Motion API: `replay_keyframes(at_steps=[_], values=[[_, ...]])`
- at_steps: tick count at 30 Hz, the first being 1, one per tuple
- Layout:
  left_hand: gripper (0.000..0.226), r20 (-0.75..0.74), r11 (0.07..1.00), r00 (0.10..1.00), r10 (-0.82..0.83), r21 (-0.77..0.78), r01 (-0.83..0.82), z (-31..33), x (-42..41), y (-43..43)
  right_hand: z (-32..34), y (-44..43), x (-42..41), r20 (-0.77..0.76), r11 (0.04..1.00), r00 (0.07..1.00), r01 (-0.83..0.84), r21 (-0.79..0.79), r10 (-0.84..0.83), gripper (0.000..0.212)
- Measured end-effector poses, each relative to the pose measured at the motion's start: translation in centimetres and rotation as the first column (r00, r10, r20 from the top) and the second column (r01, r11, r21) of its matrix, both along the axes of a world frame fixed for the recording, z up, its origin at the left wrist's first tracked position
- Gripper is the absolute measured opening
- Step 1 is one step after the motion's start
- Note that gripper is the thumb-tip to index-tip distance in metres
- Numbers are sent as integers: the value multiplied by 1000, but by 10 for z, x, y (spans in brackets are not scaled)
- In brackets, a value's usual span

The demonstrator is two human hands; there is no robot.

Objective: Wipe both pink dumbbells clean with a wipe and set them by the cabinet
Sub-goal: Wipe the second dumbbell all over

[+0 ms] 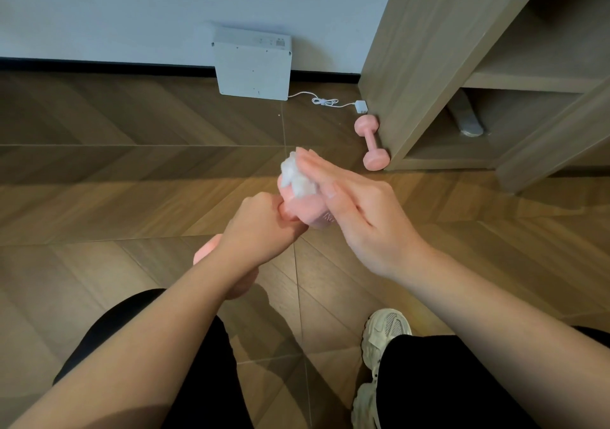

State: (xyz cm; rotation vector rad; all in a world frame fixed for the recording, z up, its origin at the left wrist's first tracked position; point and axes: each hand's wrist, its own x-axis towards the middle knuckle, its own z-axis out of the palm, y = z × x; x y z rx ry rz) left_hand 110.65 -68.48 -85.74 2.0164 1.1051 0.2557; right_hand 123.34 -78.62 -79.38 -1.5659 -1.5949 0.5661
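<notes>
The first dumbbell [372, 143] already lies on the floor [132, 164] against the cabinet [429, 65]. Your left grip [260, 227] clamps the second dumbbell [295, 209]; your right grip [356, 207], fingers straight, presses the wipe [298, 177] on it. Placing it remains.

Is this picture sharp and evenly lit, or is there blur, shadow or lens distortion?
Head view: the wipe and right hand are slightly motion-blurred; soft, dim shadows fall on the floor; the cabinet leans from wide-angle distortion.
</notes>
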Motion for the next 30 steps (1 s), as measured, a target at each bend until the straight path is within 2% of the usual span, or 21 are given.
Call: replay_keyframes(at_steps=[2,3,5,6,7,9,12,15,21,23,26,28,30], values=[[35,13,997,999,51,-57,-50,-3,1,2,-4,-6,1,34,998,998,-53,31,51,39],[34,61,987,993,101,-136,-91,-3,0,3,-6,-8,2,38,998,998,-57,40,56,39],[29,172,938,963,209,-315,-147,0,0,2,-9,-10,6,40,999,999,-15,38,14,40],[27,205,923,950,235,-353,-152,3,-1,0,-10,-9,8,31,1000,999,19,24,-20,40],[27,224,928,948,226,-347,-139,5,-1,-2,-8,-6,9,4,998,998,56,0,-56,40],[30,225,971,967,124,-226,-72,6,-1,-6,-4,0,9,-88,988,987,130,-77,-137,38],[41,130,996,990,-64,-53,71,8,-1,-12,4,8,11,-104,971,977,165,-172,-184,49],[38,61,998,997,-57,-6,58,8,0,-15,7,6,7,-65,990,992,105,-97,-112,38],[35,59,997,998,-3,-74,7,7,3,-12,4,-3,3,118,988,987,-119,94,108,35],[31,125,980,989,78,-194,-53,8,6,-11,1,-6,4,167,980,979,-142,140,118,34],[20,294,840,891,346,-519,-155,14,7,-13,-4,-10,7,247,980,966,-120,162,77,37],[24,334,789,840,427,-592,-165,17,7,-14,-7,-11,9,248,985,968,-76,154,36,39],[26,372,784,819,437,-604,-144,20,8,-15,-9,-12,9,200,989,980,-33,147,3,42]])
